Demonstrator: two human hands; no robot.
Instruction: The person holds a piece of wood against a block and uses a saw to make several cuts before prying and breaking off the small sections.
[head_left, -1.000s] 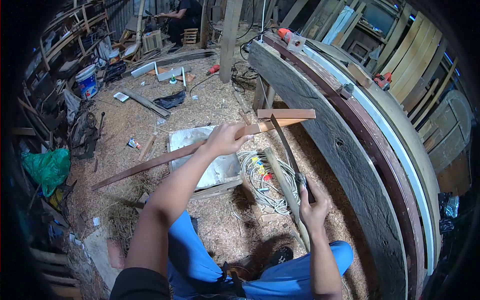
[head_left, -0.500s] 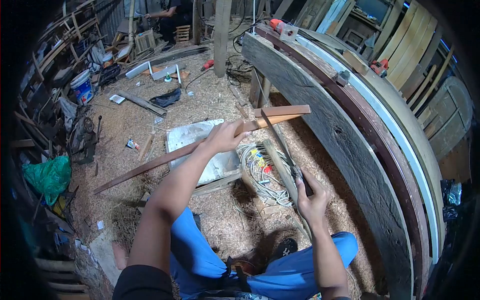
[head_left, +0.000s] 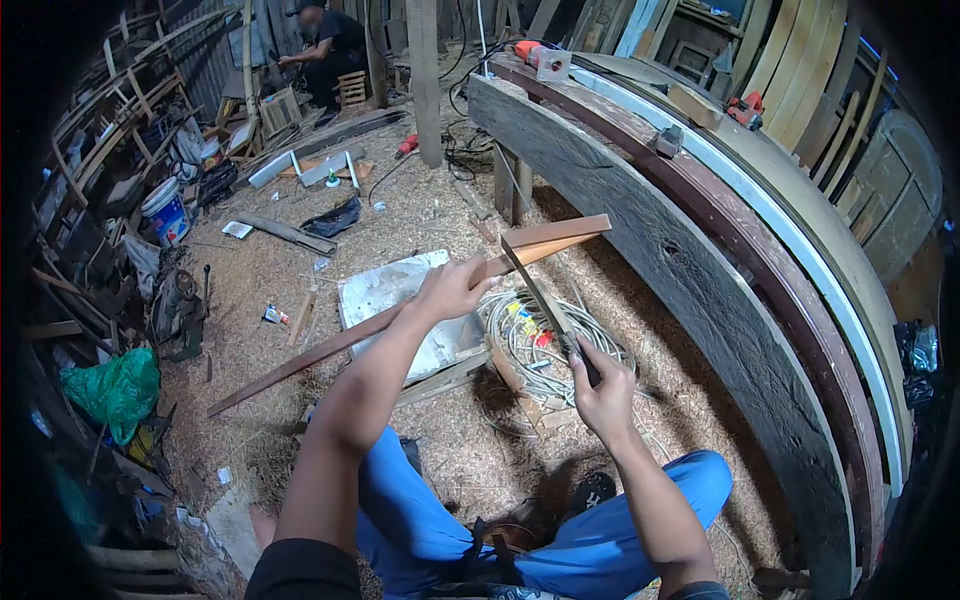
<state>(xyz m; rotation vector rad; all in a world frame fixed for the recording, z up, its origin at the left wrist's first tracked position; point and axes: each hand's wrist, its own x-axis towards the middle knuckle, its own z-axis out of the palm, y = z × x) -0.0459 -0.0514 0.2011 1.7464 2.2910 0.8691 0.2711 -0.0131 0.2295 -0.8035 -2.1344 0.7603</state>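
Observation:
My left hand [head_left: 455, 287] is closed around a long reddish-brown wooden strip [head_left: 310, 362], which slants from the lower left up to the right. Toward its far end, beyond my fingers, lighter orange wood [head_left: 553, 248] shows along a tapered side. My right hand [head_left: 605, 385] grips the dark handle of a long narrow-bladed cutting tool [head_left: 537, 295]. Its blade points up and left and crosses the strip just right of my left hand; whether it has teeth is too fine to tell. A pale, stained board [head_left: 395, 285] lies below the strip.
Coiled grey cable [head_left: 600, 345] lies on the shavings-covered floor. A thick dark beam [head_left: 690, 270] curves along my right, with power tools [head_left: 543, 60] on the timbers behind it. A green bag [head_left: 115, 390] and a bucket [head_left: 165, 210] stand left. Another person [head_left: 335, 50] sits far back.
My right hand and the blade have moved left and slightly up, with the blade tip now farther left across the strip. My left hand keeps its hold. The view has shifted slightly.

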